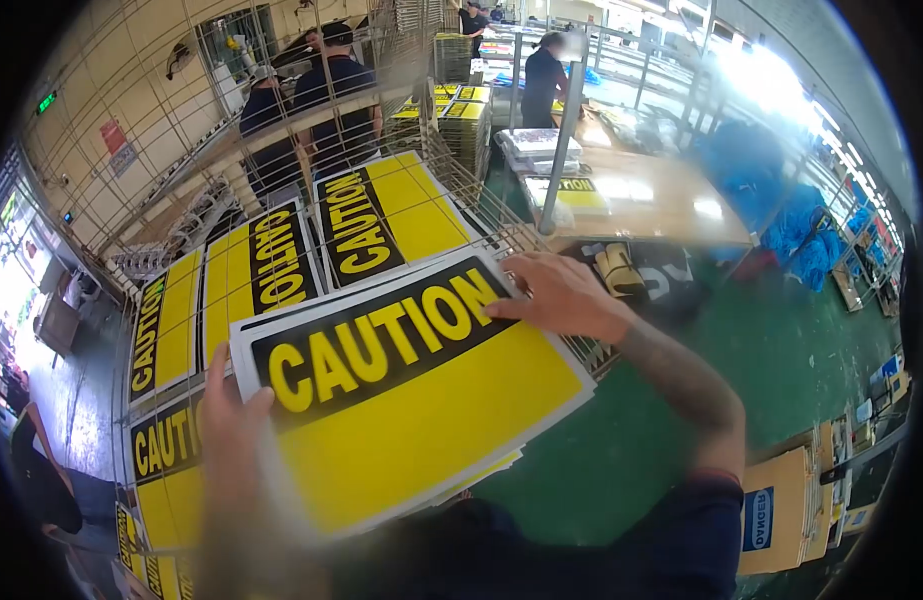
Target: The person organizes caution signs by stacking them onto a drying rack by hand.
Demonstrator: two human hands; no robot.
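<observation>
A stack of yellow and black caution signs with white borders lies tilted in front of me, its lettering facing up. My left hand grips the stack's left edge, with the thumb on top and the fingers at the far side. At the upper right corner, my right hand holds the stack, its thumb resting on the black band and its fingers over the edge. Other caution signs lie on a wire rack beyond and to the left.
A wire mesh cage rises at the left and back. To the right stands a wooden table with plastic-wrapped stacks. Cardboard sheets lean at the lower right, above a green floor. Several people work in the background.
</observation>
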